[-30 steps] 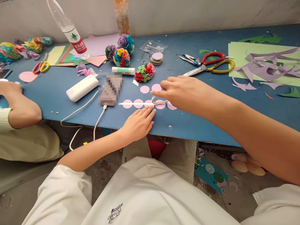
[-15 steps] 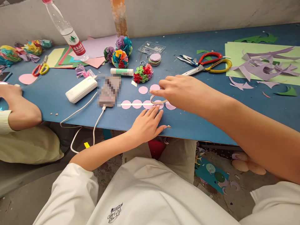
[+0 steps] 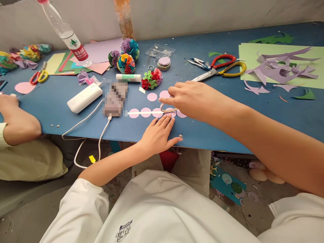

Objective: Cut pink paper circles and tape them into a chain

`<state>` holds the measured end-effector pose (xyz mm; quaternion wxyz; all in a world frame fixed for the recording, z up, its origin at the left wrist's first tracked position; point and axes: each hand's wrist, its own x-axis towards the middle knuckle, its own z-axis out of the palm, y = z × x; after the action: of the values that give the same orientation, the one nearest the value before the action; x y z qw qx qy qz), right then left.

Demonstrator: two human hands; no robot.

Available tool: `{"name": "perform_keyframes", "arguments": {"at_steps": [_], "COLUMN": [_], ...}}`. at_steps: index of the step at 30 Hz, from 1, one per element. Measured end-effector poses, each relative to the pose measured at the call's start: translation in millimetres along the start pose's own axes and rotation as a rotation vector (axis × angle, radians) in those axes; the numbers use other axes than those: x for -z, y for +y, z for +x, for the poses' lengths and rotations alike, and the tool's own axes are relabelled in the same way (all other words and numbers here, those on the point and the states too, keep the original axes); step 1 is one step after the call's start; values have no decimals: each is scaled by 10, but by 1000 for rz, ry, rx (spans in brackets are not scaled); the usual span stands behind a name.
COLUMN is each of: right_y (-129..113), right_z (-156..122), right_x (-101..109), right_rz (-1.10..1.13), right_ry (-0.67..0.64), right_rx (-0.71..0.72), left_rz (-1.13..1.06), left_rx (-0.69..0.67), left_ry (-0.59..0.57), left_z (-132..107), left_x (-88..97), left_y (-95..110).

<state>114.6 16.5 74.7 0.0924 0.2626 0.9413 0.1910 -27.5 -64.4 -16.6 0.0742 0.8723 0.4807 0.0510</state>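
At the near edge of a blue table (image 3: 227, 135), the right hand (image 3: 192, 99) pinches a curling white strip (image 3: 149, 112) that lies across a row of pink paper circles (image 3: 145, 112). The left hand (image 3: 158, 135) rests flat and holds nothing, its fingertips touching the row's right end. The strip seems partly laid; pressing it flat calls for a steady, straight pull. A glue stick (image 3: 128, 78) lies beyond.

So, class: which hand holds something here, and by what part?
The right hand pinches a curled tape strip at its raised end. The left hand holds nothing, fingers flat by the pink circles.
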Motion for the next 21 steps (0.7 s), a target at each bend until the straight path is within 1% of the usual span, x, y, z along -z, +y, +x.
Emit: {"name": "perform_keyframes", "arguments": {"at_steps": [7,12,17,21], "right_y": [-16,-23,-38,-53], "right_z": [-10,-10,9,29], "right_x": [53,78,74,66], "right_rz": [-28,-12,28,14], "right_ry": [-35,-89,-41,-38], "right_rx": [-2,-12,3,22], "left_rz": [-7,-2,0,3], "left_rx": [16,9,-20,-25], "left_ry": [8,15,45,68], "left_z": [-7,-13,-18,-18], "left_x": [-2,-8,-32,-47], "left_y": [12,11,-5,-10]}}
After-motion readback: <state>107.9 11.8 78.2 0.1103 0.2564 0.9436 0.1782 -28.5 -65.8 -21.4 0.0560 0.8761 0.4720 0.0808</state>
